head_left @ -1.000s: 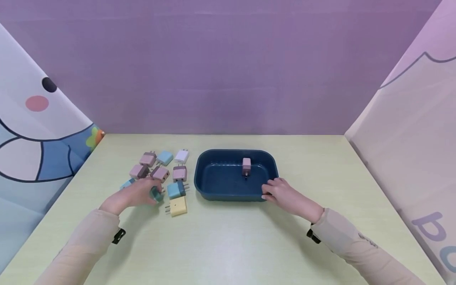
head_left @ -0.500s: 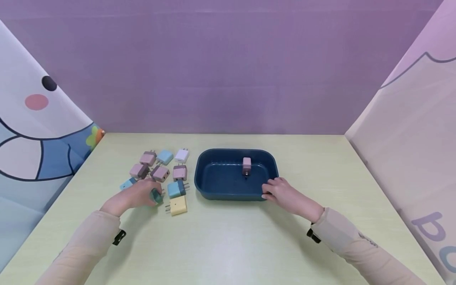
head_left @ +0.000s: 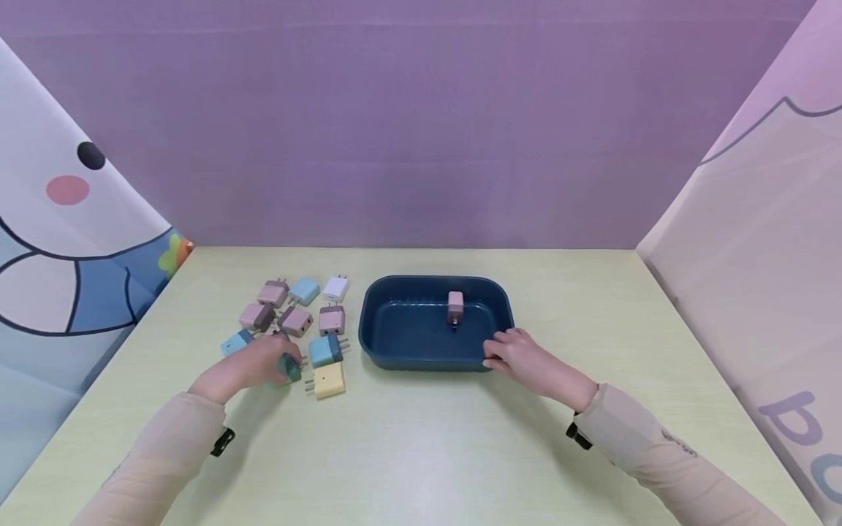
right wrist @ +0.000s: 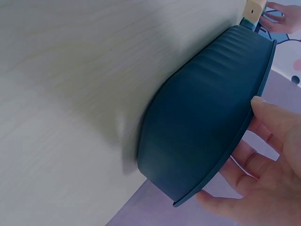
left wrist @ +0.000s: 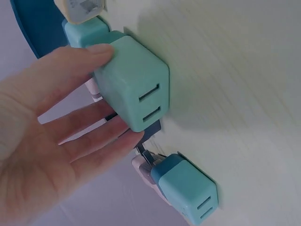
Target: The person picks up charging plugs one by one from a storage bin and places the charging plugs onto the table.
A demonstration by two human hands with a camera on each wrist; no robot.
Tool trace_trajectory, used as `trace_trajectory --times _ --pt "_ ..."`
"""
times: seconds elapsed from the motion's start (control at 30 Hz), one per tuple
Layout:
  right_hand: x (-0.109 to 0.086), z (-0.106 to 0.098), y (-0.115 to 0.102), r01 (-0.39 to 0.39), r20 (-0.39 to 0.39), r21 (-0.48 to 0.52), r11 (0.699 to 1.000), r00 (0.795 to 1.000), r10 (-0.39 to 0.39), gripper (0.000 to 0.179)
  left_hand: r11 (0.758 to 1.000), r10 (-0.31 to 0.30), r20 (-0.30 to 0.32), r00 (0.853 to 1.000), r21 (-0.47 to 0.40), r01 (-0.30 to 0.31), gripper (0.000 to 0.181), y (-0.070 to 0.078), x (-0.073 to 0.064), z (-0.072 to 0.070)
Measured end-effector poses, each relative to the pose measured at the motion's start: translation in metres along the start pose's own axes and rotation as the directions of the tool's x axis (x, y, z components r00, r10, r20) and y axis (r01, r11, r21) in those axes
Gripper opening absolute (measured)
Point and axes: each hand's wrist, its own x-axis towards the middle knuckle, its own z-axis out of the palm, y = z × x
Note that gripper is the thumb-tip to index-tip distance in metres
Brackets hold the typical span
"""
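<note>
My left hand (head_left: 253,361) pinches a green plug charger (left wrist: 134,82) between thumb and fingers, low over the table at the left. Two slots show on the charger's near face in the left wrist view. With my right hand (head_left: 529,361) I hold the front right corner of a dark blue plastic basin (head_left: 421,364), thumb and fingertips at its rim. One pink charger (head_left: 455,307) stands inside the basin, toward its right half. Right beside my left hand lie a yellow charger (head_left: 329,380) and a blue charger (head_left: 322,351), prongs showing.
Several more chargers lie behind my left hand: a pink one (head_left: 332,320), a white one (head_left: 336,288), a light blue one (head_left: 305,291) and others. A blue charger (head_left: 237,342) sits left of that hand. A purple cloth (head_left: 421,146) backs the table (head_left: 421,446).
My left hand, with the green charger, has shifted slightly right and toward me, showing more of the blue charger behind it. The right hand and basin have stayed put.
</note>
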Motion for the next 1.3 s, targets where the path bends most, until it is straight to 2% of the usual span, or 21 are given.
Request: trace_trajectory --times 0.23,0.47,0.73,0.97,1.3 --pt "0.0 0.001 0.0 0.003 -0.007 -0.004 1.0 1.0 -0.003 0.013 1.0 0.015 0.011 1.0 0.003 -0.015 0.03 0.001 0.0 0.001" --pt "0.0 0.0 0.0 0.006 -0.006 -0.002 1.0 1.0 -0.006 0.013 1.0 -0.027 0.027 0.999 -0.016 0.027 0.029 0.003 0.001 0.0" --pt "-0.001 0.0 0.0 0.004 -0.004 -0.003 1.0 1.0 -0.004 0.013 0.998 0.043 -0.02 0.999 -0.035 -0.044 0.019 0.011 0.004 -0.008" --pt "-0.001 0.0 0.0 0.003 -0.001 0.001 1.0 1.0 -0.003 0.013 0.998 0.053 -0.019 0.998 -0.039 -0.054 0.022 0.022 0.01 -0.018" --pt "-0.001 -0.001 -0.001 0.005 -0.003 -0.003 1.0 1.0 -0.005 0.013 0.995 0.101 -0.041 0.994 0.016 -0.1 0.021 0.041 0.019 -0.034"
